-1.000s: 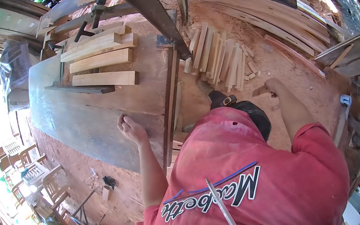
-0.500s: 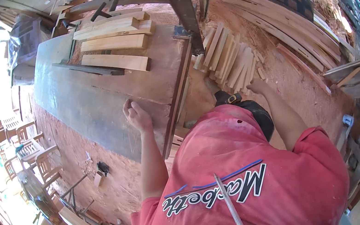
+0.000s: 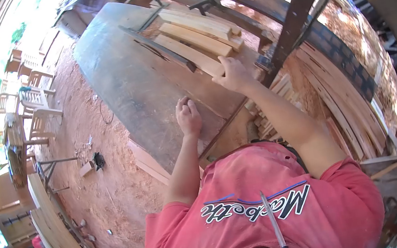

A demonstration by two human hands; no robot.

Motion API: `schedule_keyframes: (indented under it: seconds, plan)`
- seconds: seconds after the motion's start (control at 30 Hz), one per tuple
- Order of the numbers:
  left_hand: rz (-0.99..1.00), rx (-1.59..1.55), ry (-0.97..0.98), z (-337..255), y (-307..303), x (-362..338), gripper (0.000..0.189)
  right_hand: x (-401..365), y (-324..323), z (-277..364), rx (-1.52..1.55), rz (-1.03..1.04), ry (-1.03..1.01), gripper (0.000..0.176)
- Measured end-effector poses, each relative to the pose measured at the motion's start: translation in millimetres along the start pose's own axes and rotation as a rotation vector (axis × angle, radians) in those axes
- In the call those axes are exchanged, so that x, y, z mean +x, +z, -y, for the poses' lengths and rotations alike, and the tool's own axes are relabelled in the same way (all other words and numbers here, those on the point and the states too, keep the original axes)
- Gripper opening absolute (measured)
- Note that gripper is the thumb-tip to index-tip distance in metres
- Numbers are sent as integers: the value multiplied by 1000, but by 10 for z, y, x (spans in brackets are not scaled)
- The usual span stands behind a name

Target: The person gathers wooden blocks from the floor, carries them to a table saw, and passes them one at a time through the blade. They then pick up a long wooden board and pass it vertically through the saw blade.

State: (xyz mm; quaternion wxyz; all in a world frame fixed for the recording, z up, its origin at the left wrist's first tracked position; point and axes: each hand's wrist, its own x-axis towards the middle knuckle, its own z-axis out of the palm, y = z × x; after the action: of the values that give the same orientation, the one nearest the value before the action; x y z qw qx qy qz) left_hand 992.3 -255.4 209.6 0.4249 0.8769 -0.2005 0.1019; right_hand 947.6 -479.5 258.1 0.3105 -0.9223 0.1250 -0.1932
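Observation:
A wooden table with a dark, worn top extends ahead of me. My left hand rests at its near part, fingers loosely bent, nothing visible in them. My right hand reaches across and closes on the near end of a pale wooden piece, the closest of several lying side by side. Beyond it lie another wooden piece and more stacked pieces. A dark metal bar lies along their left side.
Bar clamps stand behind the pieces. A dark upright metal post rises at the table's right corner. More cut pieces lie on the ground beside it, with long planks farther right. Chairs stand at left.
My right hand has moved from the ground stack beside the table up to the wooden piece on the tabletop. My left hand stays near the tabletop. The view has turned toward the left.

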Motion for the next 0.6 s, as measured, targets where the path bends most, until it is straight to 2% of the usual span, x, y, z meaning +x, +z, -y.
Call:
schedule_keyframes:
  seconds: [0.03, 0.07, 0.1, 0.17, 0.23, 0.3, 0.37, 0.43, 0.57, 0.6]
  plan:
    - [-29, -2, 0, 7, -6, 1, 32, 110, 91, 63, -187, -3, 45, 67]
    - [-24, -32, -3, 16, -12, -2, 30, 187, 101, 63, -238, 190, 110, 70]
    - [-15, -63, -7, 21, -20, -12, 28, 231, 176, -16, -244, 188, 85, 70]
    - [-62, -125, -15, 37, -71, -41, 26, 312, 351, -275, -141, 114, 75, 51]
    - [-15, -239, -39, 71, -87, -54, 25, 387, -215, -35, 1003, 385, 787, 31]
    - [-39, -248, -55, 88, -95, -45, 25, 206, -473, -24, 1597, 397, 807, 20]
    - [-42, -243, -75, 68, -94, -52, 26, -72, -582, -143, 1542, 449, 694, 25]
    - [-40, -188, 5, 32, -131, -35, 24, -369, -752, -45, 1682, 499, 652, 37]
    - [-62, -195, 59, 104, -77, -30, 25, -828, -827, -140, 1815, 596, 575, 46]
    - [-6, -459, -213, 69, -94, -18, 24, -890, -861, -85, 1811, 625, 588, 50]
